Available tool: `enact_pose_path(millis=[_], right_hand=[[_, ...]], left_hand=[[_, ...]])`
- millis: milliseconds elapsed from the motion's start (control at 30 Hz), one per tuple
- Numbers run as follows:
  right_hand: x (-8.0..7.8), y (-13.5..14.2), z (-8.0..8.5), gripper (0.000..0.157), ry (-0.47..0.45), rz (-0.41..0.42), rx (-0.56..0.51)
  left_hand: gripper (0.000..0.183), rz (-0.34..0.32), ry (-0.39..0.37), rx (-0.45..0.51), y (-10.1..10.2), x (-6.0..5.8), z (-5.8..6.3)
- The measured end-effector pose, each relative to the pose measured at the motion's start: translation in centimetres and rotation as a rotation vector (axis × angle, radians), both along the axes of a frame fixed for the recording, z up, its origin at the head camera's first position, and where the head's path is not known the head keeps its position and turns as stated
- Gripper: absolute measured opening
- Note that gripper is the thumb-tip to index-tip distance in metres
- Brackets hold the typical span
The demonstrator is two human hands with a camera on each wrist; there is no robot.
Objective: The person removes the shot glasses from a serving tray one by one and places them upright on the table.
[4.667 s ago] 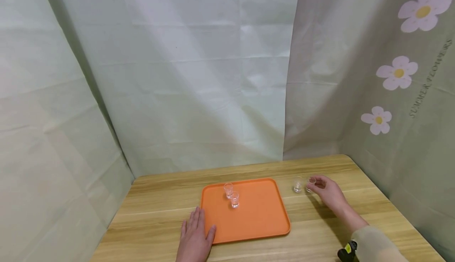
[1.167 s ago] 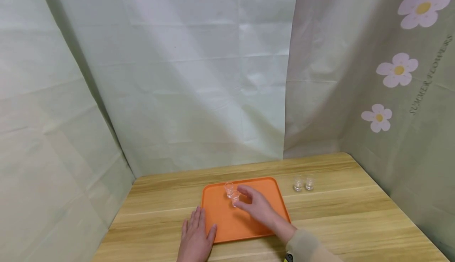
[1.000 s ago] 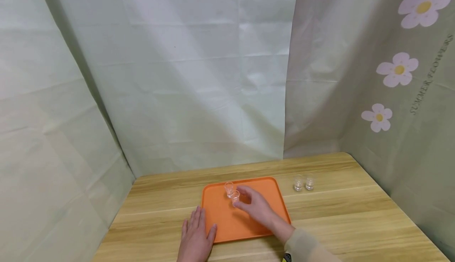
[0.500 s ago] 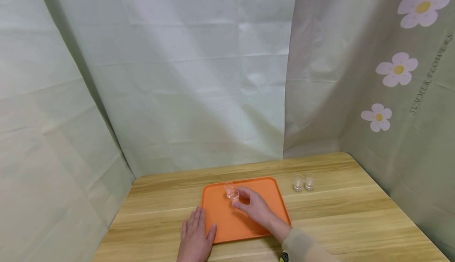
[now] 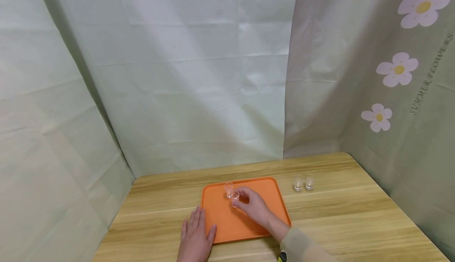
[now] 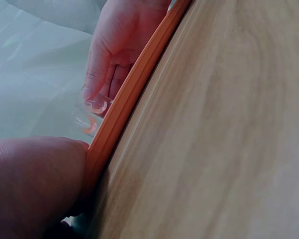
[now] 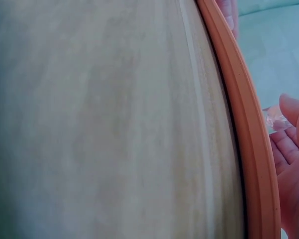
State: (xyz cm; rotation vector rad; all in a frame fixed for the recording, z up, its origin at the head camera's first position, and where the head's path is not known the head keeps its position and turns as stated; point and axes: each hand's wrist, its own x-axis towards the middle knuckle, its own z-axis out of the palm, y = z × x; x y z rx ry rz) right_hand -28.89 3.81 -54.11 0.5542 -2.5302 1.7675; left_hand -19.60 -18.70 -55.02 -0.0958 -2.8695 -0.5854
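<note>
On the orange tray (image 5: 227, 227), the right hand (image 5: 255, 206) pinches the nearer glass (image 5: 234, 198), the left hand (image 5: 196, 236) resting alongside with fingers straight.

1. Left hand (image 5: 196, 236): palm down, fingers (image 5: 197, 217) straight, pointing away from the body, thumb (image 5: 212, 232) spread sideways.
2. Right hand (image 5: 257, 211): extended forward and leftward, thumb and fingers curved toward each other, pinching.
3. Right forearm (image 5: 279, 228): slants in from the lower right, pale-sleeved behind the wrist.
</note>
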Motion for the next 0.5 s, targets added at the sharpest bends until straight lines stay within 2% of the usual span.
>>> enact_pose_path(millis=[200, 500], right_hand=[[0.18, -0.04, 0.14, 0.034, 0.015, 0.005, 0.005], [0.28, -0.12, 0.2, 0.031, -0.017, -0.005, -0.013]], left_hand=[[0.072, -0.003, -0.002, 0.016, -0.09, -0.06, -0.07], [0.073, -0.005, -0.011, 0.014, -0.05, -0.01, -0.05]])
